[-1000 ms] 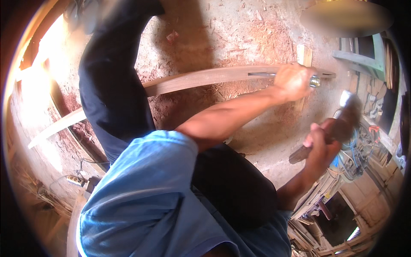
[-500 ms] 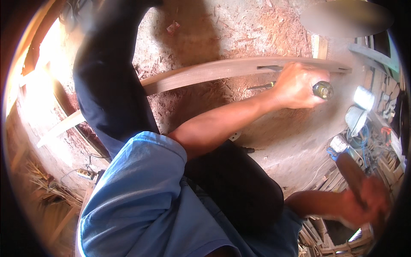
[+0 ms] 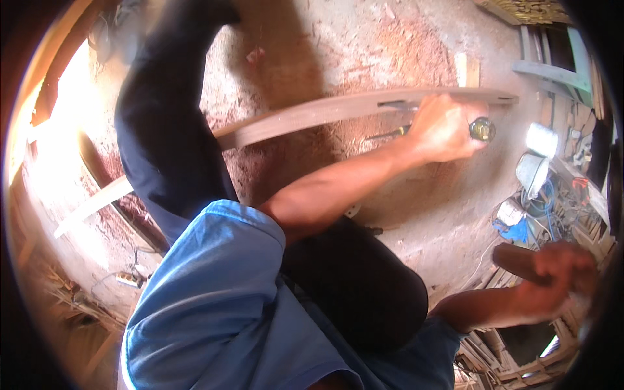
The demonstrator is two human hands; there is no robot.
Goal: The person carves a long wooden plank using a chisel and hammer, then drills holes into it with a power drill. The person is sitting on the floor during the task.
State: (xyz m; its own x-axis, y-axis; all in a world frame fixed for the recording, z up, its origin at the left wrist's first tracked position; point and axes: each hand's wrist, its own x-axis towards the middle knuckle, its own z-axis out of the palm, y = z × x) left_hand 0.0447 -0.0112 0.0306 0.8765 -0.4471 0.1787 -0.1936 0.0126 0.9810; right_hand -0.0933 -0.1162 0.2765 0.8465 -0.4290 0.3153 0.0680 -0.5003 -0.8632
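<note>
My left hand is closed round a chisel, whose greenish, see-through handle sticks out past my fist. The fist is over a long wooden plank with narrow slots cut in it; my fingers hide where the blade meets the wood. At the lower right, my right hand grips a brown wooden mallet, blurred by motion and held apart from the chisel. Beside my left wrist, a thin tool with a dark and yellow handle lies below the plank.
My dark-trousered leg crosses the plank on the left. Wood shavings litter the floor. On the right are a white container, blue cord and piled wood scraps. A power strip lies at lower left.
The mallet has swung from a more upright slant to nearly level, and my right hand has risen slightly. My left hand still holds the chisel over the plank; the whole view has shifted a little.
</note>
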